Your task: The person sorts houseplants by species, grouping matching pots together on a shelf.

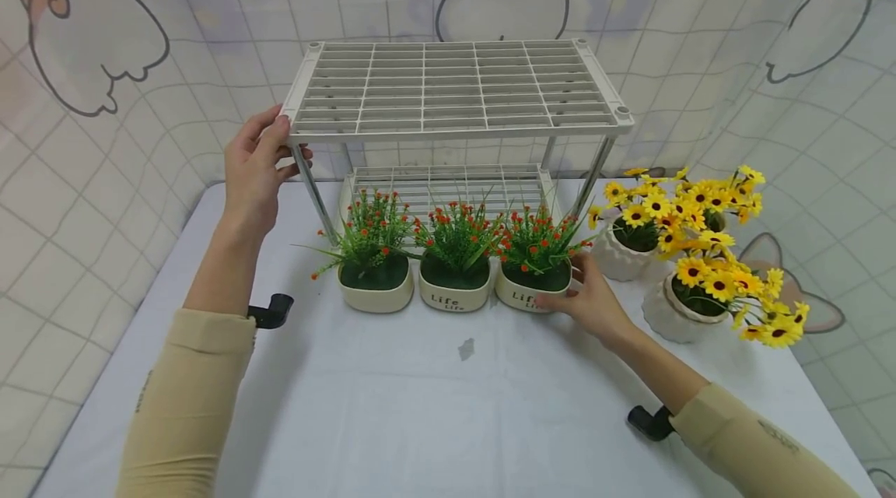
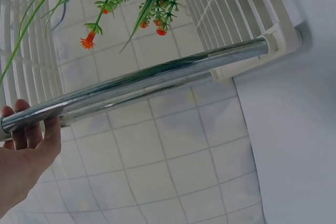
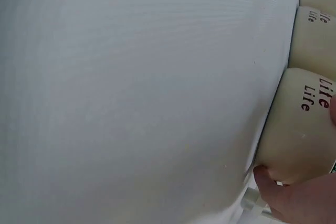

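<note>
My left hand [image 1: 253, 171] grips the front left corner of the upper shelf of a white two-tier rack [image 1: 462, 135]. In the left wrist view its fingers curl round the end of a metal post [image 2: 157, 74]. My right hand [image 1: 598, 302] holds the right end of a cream pot [image 1: 516, 294] of red-flowered greenery, thumb on its front and fingers at its side. The right wrist view shows this pot [image 3: 294, 129] with "Life" lettering. Beside it in a row stand a middle pot [image 1: 455, 298] and a left pot [image 1: 378, 299], with similar plants, along the rack's front.
At the right are white ribbed pots [image 1: 675, 319] with yellow flowers [image 1: 721, 284], close to my right forearm. The rack's lower shelf [image 1: 448, 179] lies behind the red-flowered plants. A white cloth [image 1: 420, 405] covers the table, and a patterned curtain [image 1: 231, 15] hangs behind.
</note>
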`<action>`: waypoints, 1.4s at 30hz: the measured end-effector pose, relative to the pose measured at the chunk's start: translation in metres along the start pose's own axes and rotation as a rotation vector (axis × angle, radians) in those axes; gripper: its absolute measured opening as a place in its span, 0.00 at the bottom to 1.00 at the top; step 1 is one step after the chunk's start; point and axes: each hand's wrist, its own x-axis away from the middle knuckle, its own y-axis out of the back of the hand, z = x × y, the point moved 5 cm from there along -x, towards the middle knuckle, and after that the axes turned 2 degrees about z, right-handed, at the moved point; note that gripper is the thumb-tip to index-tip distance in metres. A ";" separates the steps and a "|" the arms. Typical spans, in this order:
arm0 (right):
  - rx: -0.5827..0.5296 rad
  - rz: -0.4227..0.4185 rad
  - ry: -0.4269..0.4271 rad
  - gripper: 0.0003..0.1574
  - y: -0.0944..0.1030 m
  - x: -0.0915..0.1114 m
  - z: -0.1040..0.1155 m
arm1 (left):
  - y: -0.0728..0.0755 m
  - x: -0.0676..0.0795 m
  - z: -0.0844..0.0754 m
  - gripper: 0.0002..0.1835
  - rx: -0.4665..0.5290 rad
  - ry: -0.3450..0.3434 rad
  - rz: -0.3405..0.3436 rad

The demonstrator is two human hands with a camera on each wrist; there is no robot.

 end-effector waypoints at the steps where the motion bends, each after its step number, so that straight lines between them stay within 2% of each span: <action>1: -0.001 -0.002 -0.001 0.62 0.000 0.000 0.000 | 0.000 0.000 0.000 0.20 0.005 -0.002 0.008; 8: 0.042 -0.010 -0.053 0.64 0.007 0.004 -0.005 | 0.000 -0.005 -0.004 0.22 0.016 -0.036 0.069; 14: 0.037 -0.048 -0.011 0.66 0.024 0.013 0.001 | 0.002 -0.007 -0.005 0.23 0.025 -0.035 0.115; 22: 0.038 -0.082 0.022 0.66 0.041 0.017 0.025 | 0.004 -0.002 -0.002 0.22 0.017 -0.020 0.079; 26: 0.031 -0.085 0.034 0.66 0.044 0.012 0.033 | 0.001 -0.001 0.000 0.22 0.008 -0.022 0.073; 32: 0.050 -0.133 0.063 0.59 0.049 0.001 0.038 | -0.002 -0.001 0.001 0.20 0.008 -0.037 0.095; 42: 0.043 -0.156 0.074 0.59 0.054 -0.010 0.038 | -0.009 -0.003 0.002 0.20 0.026 -0.035 0.135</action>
